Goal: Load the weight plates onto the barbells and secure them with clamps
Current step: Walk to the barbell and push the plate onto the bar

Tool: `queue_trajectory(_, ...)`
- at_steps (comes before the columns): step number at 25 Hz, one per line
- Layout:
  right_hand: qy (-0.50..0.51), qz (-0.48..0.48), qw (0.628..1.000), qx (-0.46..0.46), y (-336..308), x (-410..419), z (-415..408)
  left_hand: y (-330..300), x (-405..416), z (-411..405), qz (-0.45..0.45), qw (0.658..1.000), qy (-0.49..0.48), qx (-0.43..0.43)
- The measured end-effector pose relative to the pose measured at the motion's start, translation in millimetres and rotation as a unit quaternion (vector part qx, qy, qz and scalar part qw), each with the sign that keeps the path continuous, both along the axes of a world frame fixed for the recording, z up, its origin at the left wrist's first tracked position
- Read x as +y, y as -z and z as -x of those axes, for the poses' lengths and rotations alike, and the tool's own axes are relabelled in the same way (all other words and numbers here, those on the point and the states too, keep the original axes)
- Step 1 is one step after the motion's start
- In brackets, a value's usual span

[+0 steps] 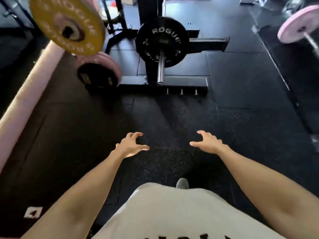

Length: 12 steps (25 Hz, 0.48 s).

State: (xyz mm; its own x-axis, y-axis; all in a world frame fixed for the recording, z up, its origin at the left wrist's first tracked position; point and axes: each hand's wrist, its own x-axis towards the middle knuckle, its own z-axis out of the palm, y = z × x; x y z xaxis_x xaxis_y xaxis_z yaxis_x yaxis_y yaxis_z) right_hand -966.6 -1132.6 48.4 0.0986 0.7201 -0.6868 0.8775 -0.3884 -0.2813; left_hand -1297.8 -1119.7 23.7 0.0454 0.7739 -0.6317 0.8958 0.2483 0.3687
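the black plate (161, 41) is sitting on a steel peg (160, 69) of the rack ahead, and both the left hand (131, 145) and right hand (208, 141) are reaching with fingers wide and holding nothing, so i think a hurried grab is risking that the heavy plate is slipping toward the shoe (182, 183).

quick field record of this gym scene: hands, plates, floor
left hand: empty, fingers loosely curled
right hand: empty, fingers loosely curled
black plate: on a steel peg, straight ahead
yellow plate: upper left, blurred
pink plate: upper right, on a bar
small black plate: low left, against pink plates
floor: dark rubber tiles
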Motion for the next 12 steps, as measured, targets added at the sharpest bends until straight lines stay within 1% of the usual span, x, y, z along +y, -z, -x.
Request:
queue_trajectory(4, 0.008, -0.023, 0.999, 0.022, -8, 38, -27, -21, 49, -25, -0.039, 0.999, -0.024, -0.012)
queue_trajectory(7, 0.008, -0.063, 0.997, 0.043, -29, 95, -31, -50, 106, -22, -0.084, 0.995, -0.048, -0.021)
queue_trajectory(12, 0.028, -0.157, 0.986, 0.050, -73, 200, -23, -100, 220, -5, -0.153, 0.986, -0.037, -0.046)
